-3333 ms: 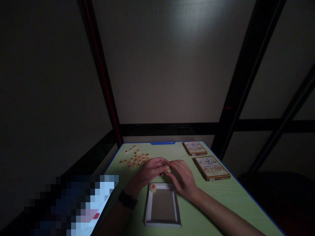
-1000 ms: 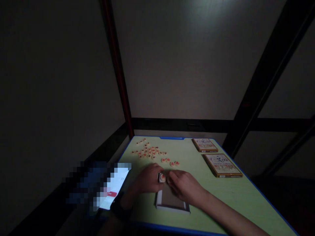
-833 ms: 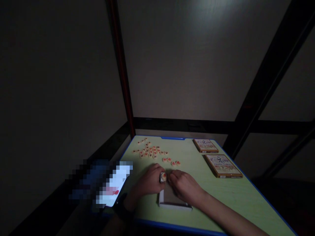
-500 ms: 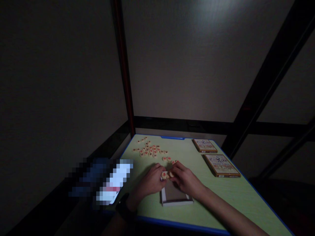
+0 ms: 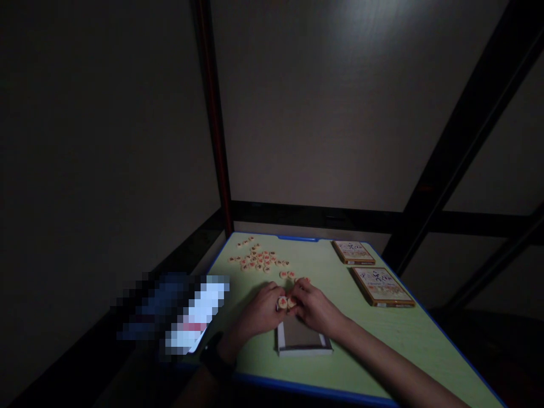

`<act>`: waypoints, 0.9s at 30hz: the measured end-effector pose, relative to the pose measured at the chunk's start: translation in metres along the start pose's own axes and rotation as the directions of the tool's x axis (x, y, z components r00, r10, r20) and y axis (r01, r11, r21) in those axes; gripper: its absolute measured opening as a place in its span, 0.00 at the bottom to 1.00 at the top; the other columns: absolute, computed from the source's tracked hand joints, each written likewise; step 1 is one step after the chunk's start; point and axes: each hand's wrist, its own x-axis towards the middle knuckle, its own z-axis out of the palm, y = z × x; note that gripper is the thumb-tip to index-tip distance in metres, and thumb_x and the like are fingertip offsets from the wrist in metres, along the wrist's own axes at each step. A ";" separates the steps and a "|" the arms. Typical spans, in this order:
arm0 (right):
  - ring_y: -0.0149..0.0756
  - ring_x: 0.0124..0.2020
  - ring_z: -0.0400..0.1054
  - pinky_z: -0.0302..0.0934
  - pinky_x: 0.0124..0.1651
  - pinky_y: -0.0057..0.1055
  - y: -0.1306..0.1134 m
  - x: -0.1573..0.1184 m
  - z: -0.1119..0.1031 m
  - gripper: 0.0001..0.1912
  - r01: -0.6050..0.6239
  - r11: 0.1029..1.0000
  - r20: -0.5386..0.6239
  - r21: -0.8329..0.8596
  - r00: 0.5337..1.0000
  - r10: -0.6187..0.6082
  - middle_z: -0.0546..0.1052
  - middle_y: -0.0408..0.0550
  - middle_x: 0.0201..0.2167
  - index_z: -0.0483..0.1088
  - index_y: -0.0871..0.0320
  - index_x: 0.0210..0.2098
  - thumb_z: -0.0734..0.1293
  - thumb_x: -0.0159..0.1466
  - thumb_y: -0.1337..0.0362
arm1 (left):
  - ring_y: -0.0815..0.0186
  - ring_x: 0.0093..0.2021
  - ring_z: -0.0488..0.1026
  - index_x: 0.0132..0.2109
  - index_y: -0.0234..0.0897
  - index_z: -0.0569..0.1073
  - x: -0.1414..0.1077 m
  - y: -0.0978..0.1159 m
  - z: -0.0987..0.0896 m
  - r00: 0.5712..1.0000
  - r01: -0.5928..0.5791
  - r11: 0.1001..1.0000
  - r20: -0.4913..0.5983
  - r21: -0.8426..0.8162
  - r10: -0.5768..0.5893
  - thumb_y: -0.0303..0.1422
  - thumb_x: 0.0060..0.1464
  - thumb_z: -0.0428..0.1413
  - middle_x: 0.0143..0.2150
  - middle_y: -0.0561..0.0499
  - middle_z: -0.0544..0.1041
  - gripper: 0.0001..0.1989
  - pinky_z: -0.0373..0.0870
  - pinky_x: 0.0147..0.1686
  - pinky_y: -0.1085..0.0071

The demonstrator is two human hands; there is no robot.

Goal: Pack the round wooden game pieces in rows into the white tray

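The person's left hand (image 5: 263, 309) is curled at the far left corner of a shallow, white-walled tray with a brown floor (image 5: 305, 351); I cannot tell whether it grips anything. The right hand (image 5: 317, 309) is bent narrow, fingertips at a round, pale wooden piece with a red mark (image 5: 291, 302), though whether it pinches or merely presses is unclear. A sideways push could, I judge, knock that piece into its neighbour, a matching red-marked disc (image 5: 283, 303), and a tug from the left hand could skew the tray. Both discs lie between the hands, side by side at the tray's far end (their undersides are hidden).

Beyond the fingers, a pair of red-marked pieces (image 5: 287, 274) sits on the green, blue-edged table (image 5: 408, 345), with a loose cluster of round pieces (image 5: 259, 260) farther left. Two flat, brown-edged printed boxes (image 5: 382, 287) lie well to the right.
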 end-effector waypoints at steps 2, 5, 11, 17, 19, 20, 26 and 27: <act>0.38 0.37 0.68 0.66 0.41 0.33 0.000 0.000 0.000 0.07 -0.005 1.000 -0.004 0.010 1.000 0.005 0.69 0.48 0.38 0.71 0.59 0.39 0.72 0.62 0.66 | 0.61 0.44 0.71 0.35 0.37 0.71 0.000 0.001 -0.001 1.000 0.005 1.000 -0.001 -0.005 -0.005 0.26 0.52 0.55 0.41 0.48 0.74 0.02 0.66 0.46 0.67; 0.38 0.37 0.68 0.66 0.41 0.33 -0.001 -0.001 0.000 0.09 0.011 0.999 -0.015 0.032 1.000 -0.010 0.70 0.49 0.37 0.71 0.59 0.39 0.73 0.61 0.64 | 0.61 0.43 0.71 0.35 0.37 0.71 0.000 0.000 0.000 1.000 -0.005 1.000 -0.012 -0.008 0.005 0.26 0.53 0.54 0.40 0.48 0.74 0.03 0.66 0.45 0.67; 0.36 0.34 0.70 0.66 0.38 0.31 -0.006 0.002 -0.022 0.10 0.001 0.998 -0.054 0.056 0.999 0.002 0.72 0.50 0.38 0.73 0.59 0.42 0.73 0.62 0.64 | 0.60 0.43 0.72 0.36 0.36 0.74 -0.002 0.002 -0.003 0.999 -0.010 1.000 -0.032 -0.009 0.010 0.25 0.50 0.55 0.39 0.47 0.75 0.06 0.67 0.44 0.67; 0.36 0.35 0.71 0.63 0.39 0.29 0.020 0.024 -0.058 0.10 -0.140 0.988 -0.114 -0.059 0.985 0.133 0.78 0.50 0.34 0.76 0.60 0.37 0.65 0.60 0.76 | 0.60 0.41 0.73 0.39 0.37 0.77 -0.006 0.001 -0.009 0.996 0.011 0.999 -0.087 -0.037 -0.014 0.29 0.48 0.57 0.39 0.47 0.76 0.09 0.69 0.42 0.67; 0.37 0.36 0.72 0.62 0.39 0.29 0.030 0.034 -0.062 0.13 -0.185 0.976 -0.080 -0.116 0.981 0.177 0.80 0.51 0.35 0.77 0.61 0.37 0.63 0.57 0.77 | 0.61 0.41 0.74 0.42 0.37 0.77 -0.003 -0.002 -0.013 0.990 0.008 0.997 -0.138 -0.072 -0.018 0.31 0.51 0.56 0.41 0.47 0.77 0.10 0.70 0.43 0.67; 0.38 0.36 0.72 0.62 0.40 0.29 0.033 0.039 -0.061 0.15 -0.196 0.971 -0.056 -0.135 0.980 0.190 0.80 0.51 0.36 0.77 0.61 0.38 0.63 0.57 0.77 | 0.61 0.42 0.74 0.43 0.38 0.77 0.000 -0.004 -0.016 0.986 0.005 0.996 -0.167 -0.084 -0.019 0.31 0.53 0.55 0.42 0.47 0.78 0.10 0.70 0.45 0.67; 0.36 0.32 0.71 0.58 0.36 0.27 0.040 0.061 -0.055 0.16 -0.179 0.958 0.122 -0.224 0.970 0.210 0.81 0.50 0.32 0.79 0.61 0.35 0.63 0.53 0.78 | 0.59 0.49 0.74 0.43 0.37 0.79 0.041 -0.017 -0.026 0.962 -0.047 0.999 -0.269 -0.021 0.040 0.23 0.56 0.50 0.45 0.45 0.80 0.14 0.68 0.55 0.62; 0.35 0.30 0.70 0.57 0.35 0.27 0.041 0.060 -0.056 0.15 -0.180 0.958 0.149 -0.225 0.965 0.216 0.81 0.48 0.30 0.79 0.61 0.34 0.64 0.53 0.77 | 0.59 0.50 0.75 0.44 0.37 0.79 0.048 -0.019 -0.025 0.964 -0.056 0.998 -0.261 -0.005 0.053 0.23 0.56 0.50 0.45 0.45 0.80 0.15 0.68 0.55 0.62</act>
